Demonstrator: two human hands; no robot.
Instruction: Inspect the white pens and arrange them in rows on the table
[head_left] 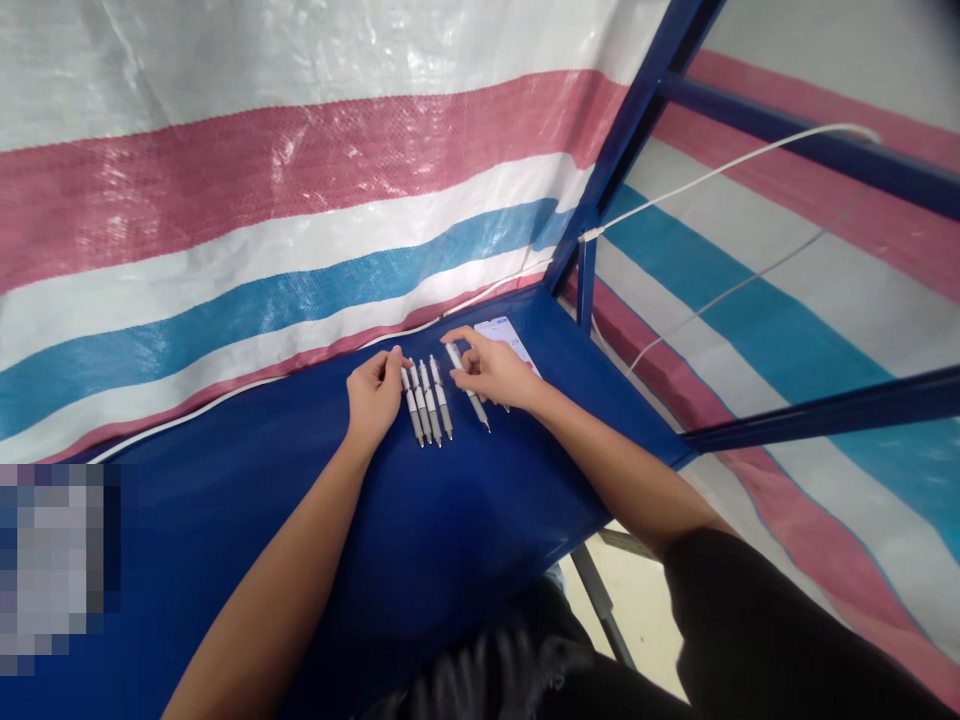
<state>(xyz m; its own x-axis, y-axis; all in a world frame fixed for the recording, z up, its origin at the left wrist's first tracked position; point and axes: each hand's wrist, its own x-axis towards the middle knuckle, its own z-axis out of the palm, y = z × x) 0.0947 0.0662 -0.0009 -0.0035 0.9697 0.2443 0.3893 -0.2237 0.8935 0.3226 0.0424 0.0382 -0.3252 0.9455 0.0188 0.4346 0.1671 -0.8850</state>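
Observation:
Several white and grey click pens (pixel 430 405) lie side by side on the blue tabletop (pixel 450 530), tips towards me. At the left end of this row is my left hand (pixel 375 395), its fingers curled closed and its fingertips against the upper part of the leftmost pen; what lies inside the fingers is hidden. To the right of the row, my right hand (pixel 495 368) has its thumb and fingers closed around another white and grey pen (pixel 478 408), which slants with its tip towards me. Part of one more pen tip shows under the right hand.
A phone (pixel 499 330) with a lit screen lies behind my right hand. White cable (pixel 187 412) runs along the table's back edge, and another cable (pixel 720 172) hangs from the blue frame (pixel 622 150). Striped plastic sheeting (pixel 300 180) walls the back and right.

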